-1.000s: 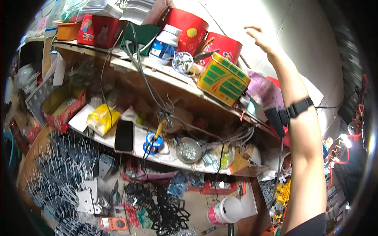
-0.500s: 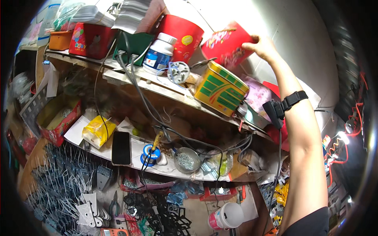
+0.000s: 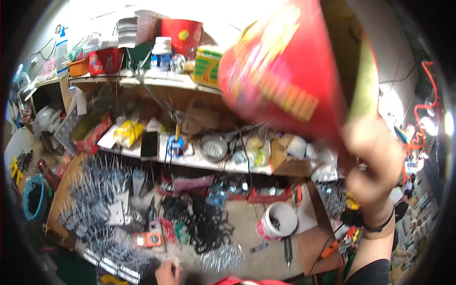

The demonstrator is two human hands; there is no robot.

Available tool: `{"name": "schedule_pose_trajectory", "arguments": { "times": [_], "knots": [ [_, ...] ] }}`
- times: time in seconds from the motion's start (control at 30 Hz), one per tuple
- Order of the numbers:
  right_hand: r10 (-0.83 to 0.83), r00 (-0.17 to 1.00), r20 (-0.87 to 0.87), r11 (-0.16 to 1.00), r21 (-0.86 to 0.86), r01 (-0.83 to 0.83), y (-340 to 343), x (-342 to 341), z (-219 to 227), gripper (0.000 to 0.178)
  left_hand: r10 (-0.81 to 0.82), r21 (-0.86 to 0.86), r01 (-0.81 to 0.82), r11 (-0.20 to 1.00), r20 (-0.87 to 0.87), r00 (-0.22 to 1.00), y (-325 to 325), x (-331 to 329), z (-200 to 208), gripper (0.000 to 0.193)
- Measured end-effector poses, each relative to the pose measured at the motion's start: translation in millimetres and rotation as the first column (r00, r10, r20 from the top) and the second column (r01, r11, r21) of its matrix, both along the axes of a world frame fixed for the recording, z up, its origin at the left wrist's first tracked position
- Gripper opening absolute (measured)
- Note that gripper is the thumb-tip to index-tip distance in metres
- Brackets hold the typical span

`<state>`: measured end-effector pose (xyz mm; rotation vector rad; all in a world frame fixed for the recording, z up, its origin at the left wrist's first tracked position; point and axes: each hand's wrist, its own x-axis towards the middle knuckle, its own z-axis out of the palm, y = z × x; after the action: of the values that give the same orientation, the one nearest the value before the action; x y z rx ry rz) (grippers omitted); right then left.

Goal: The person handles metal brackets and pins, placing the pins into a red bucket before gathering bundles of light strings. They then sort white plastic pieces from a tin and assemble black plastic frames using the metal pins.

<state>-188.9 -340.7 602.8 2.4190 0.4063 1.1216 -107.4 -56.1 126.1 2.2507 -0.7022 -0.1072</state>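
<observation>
A red printed bucket [image 3: 280, 71], smeared by motion, fills the upper right, tilted so its pale yellow inside shows at the right. My right hand [image 3: 373, 161] grips it low on the right side; the fingers are blurred. At the bottom edge my left hand [image 3: 167, 274] rests at the bench with nothing seen in it, thumb and fingers slightly apart. Beside it lie an orange multimeter [image 3: 148, 239] and a heap of silvery metal pins [image 3: 222, 258]. Farther right stand a white bucket [image 3: 283, 219] and a dark screwdriver-like tool [image 3: 288, 251].
Grey parts with wire leads [image 3: 97, 209] cover the bench's left. Black parts [image 3: 204, 223] lie mid-bench. The lower shelf carries a phone [image 3: 149, 145], a solder spool [image 3: 175, 146] and a bowl of screws [image 3: 213, 148]. Another red bucket [image 3: 183, 38] stands on the upper shelf.
My right hand has brought the red bucket down and closer from above the upper shelf. The view has shifted to show more of the bench, and my left hand has come into view.
</observation>
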Motion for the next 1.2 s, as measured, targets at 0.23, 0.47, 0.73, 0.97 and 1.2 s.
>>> {"name": "schedule_pose_trajectory", "arguments": {
  "times": [0.23, 0.47, 0.73, 0.97, 1.2],
  "knots": [
    [0.212, 0.916, -0.341, 0.962, 0.236, -0.135, -1.3, -91.6, -188.1, 0.015, -0.073, -0.398, 0.444, 0.803, 0.673, 0.736, -54.2, -37.7, 288.8, 0.014],
    [0.47, 0.72, -0.511, 0.847, 0.49, -0.205, 56.6, -135.3, -297.2, 0.007, -0.732, 0.731, 0.507, 0.457, -0.015, 0.682, -126.1, -94.3, 166.4, 0.029],
    [0.603, 0.614, -0.51, 0.739, 0.647, -0.188, 87.7, -184.0, -345.1, 0.007, -0.789, 0.583, 0.813, 0.005, -0.498, 0.361, -103.2, -142.7, 89.7, 0.025],
    [0.465, 0.643, -0.609, 0.773, 0.633, 0.042, 75.3, -199.4, -347.4, 0.013, -0.818, 0.64, 0.607, 0.472, 0.062, 0.572, -119.2, -140.2, 101.9, 0.015],
    [0.367, 0.671, -0.644, 0.706, 0.662, 0.25, 63.7, -203.3, -350.6, 0.015, -0.589, -0.31, 0.501, 0.808, -0.444, 0.675, -125.8, -60.4, 153.2, 0.008]
  ]
}}
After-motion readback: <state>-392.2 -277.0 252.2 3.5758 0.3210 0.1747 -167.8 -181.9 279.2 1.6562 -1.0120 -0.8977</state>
